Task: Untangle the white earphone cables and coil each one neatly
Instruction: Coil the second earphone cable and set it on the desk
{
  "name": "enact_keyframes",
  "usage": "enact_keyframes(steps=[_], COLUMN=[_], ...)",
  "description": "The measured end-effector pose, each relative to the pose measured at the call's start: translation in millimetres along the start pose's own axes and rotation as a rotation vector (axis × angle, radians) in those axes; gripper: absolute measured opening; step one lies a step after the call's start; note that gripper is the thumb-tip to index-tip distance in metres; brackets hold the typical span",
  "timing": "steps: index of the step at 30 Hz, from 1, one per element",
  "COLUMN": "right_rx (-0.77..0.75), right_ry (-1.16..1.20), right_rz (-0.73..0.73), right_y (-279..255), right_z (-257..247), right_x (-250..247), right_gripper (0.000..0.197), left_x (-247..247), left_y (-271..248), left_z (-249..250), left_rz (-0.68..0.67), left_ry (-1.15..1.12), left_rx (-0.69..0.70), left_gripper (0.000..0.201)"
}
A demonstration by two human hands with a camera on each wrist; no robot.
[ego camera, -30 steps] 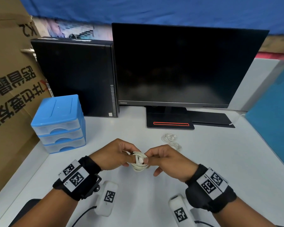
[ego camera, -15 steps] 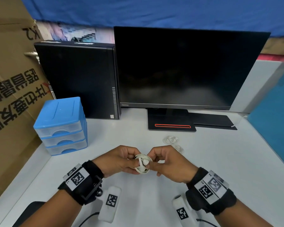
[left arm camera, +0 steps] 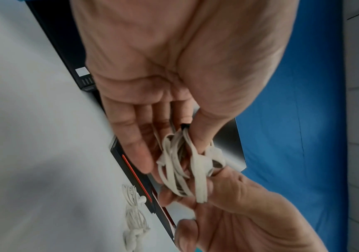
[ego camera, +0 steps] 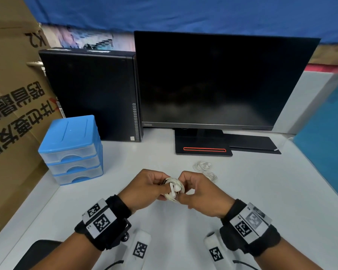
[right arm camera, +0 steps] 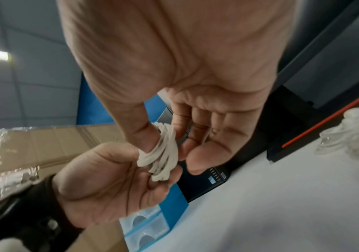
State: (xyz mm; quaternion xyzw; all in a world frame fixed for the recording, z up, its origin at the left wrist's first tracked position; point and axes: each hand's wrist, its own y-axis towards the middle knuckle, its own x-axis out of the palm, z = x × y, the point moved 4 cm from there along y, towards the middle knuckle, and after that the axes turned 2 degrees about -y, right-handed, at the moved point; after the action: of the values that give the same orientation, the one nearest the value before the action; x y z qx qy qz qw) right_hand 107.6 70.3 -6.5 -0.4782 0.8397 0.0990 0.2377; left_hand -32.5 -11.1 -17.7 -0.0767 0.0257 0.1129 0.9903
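Change: earbuds [ego camera: 174, 190] now lying across the bundle; coil [ego camera: 175, 191] nearing completion.
Grip: left hand [ego camera: 144, 190] and right hand [ego camera: 201, 193] both pinching coil above table [ego camera: 261, 191].

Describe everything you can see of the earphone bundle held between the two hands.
The earphone bundle is a thin white cable, rubbery by its look, wound into a small coil of many overlapping loops. Two white earbuds lie against its front in the head view. It is held above the white desk, not touching it, pinched on one side by the left hand and on the other by the right hand. In the wrist views the loops look loose and uneven. Its plug cannot be made out.
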Motion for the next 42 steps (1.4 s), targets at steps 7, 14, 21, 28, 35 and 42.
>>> enact_keyframes(steps=[7, 14, 21, 28, 35, 42], right_rx=[-0.119, -0.316, -0.333, -0.276, -0.379, -0.197], right_ry=[-0.188, -0.313, -0.156, -0.177, -0.166, 0.202], right_rz=[0.107, 0.267, 0.305, 0.258, 0.224, 0.244], right_y=[-2.6, -6.3, -2.3, -2.0, -2.4, -1.2], right_z=[-1.4, -9.9, -7.3, -2.1, -9.1, -10.6], right_x=[1.0, 1.8, -0.3, -0.8, 0.0, -13.8], right_gripper=[0.020, 0.048, 0.012, 0.042, 0.020, 0.015], left_x=[2.9, 1.8, 2.8, 4.6, -3.1, -1.8], left_y=[-0.2, -0.2, -0.7, -1.6, -3.0, -5.7], left_z=[-3.2, -2.5, -2.2, 0.6, 2.8, 5.3], left_rz=[0.024, 0.025, -0.021, -0.078, -0.063, -0.257], left_ry=[-0.173, -0.170, -0.086, -0.113, -0.085, -0.314], left_rx=[-0.104, -0.088, -0.060, -0.058, -0.054, -0.105], left_gripper=[0.023, 0.012, 0.019, 0.014, 0.015, 0.034])
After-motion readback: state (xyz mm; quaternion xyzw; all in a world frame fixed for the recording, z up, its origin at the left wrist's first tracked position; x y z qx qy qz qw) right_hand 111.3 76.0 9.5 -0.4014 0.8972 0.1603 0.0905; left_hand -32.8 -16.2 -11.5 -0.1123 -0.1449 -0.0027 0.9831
